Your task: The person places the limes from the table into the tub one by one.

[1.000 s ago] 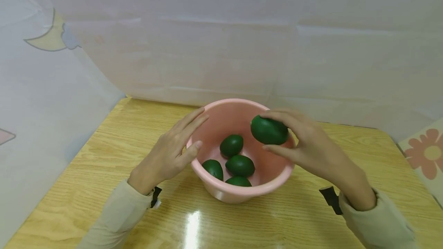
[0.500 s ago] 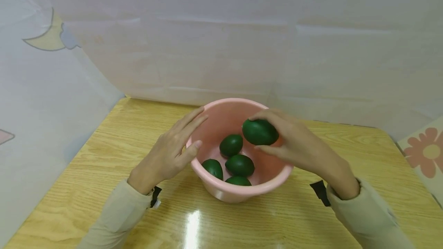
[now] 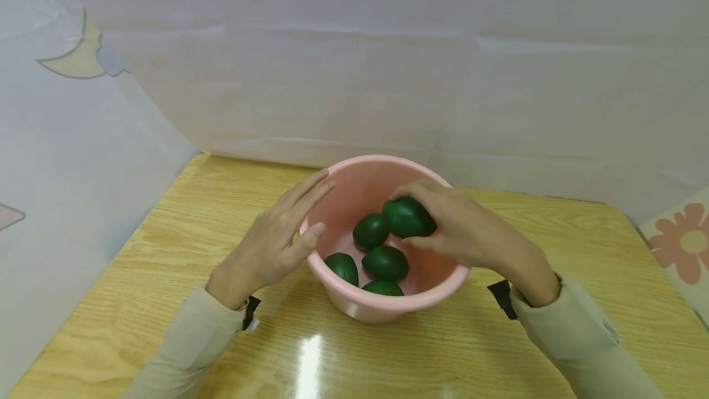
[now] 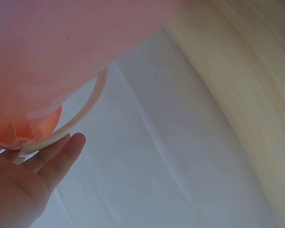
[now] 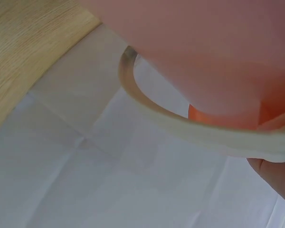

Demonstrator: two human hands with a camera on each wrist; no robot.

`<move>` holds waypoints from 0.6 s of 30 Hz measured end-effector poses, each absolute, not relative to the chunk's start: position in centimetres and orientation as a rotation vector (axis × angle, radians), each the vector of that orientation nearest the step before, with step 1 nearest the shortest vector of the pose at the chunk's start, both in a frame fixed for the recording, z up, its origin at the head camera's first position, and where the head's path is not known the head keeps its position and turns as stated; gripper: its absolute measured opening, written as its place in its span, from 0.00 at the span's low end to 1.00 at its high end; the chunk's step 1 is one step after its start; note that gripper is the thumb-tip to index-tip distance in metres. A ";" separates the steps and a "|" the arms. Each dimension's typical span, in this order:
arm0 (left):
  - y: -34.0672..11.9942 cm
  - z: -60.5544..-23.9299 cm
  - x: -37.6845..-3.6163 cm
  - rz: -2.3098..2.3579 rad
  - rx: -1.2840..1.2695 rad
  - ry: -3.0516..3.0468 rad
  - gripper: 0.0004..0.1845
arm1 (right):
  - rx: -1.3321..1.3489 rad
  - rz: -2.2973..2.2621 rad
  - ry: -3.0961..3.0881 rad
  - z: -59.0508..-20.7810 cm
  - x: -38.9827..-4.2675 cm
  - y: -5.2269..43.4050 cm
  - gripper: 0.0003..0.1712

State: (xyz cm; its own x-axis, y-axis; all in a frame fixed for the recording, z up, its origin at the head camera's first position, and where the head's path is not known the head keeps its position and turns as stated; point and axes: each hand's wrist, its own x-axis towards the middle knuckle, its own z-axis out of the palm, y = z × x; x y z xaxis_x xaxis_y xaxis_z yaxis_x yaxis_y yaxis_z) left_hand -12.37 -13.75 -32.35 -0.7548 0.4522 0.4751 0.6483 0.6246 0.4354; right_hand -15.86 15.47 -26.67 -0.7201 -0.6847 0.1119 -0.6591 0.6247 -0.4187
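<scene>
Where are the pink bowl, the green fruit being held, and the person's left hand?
pink bowl [image 3: 354, 308]: head view, near outer wall.
held green fruit [image 3: 403, 217]: head view, its exposed top.
left hand [image 3: 266, 248]: head view, back of the hand.

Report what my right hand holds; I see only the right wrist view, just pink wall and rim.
Observer: The right hand grips a green fruit inside the bowl.
Operator: Tell me what lies under it.
Observer: Four more fruits lie on the bowl's bottom; the held one sits beside the far one.
Operator: Give me the left hand.
Observer: The left hand rests on the bowl's left rim, fingers straight, thumb on the edge.
</scene>
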 end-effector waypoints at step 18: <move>-13.6 -32.3 -12.4 -0.858 -0.892 -2.531 0.32 | -1.129 -0.525 2.780 -26.8 -15.7 15.1 0.35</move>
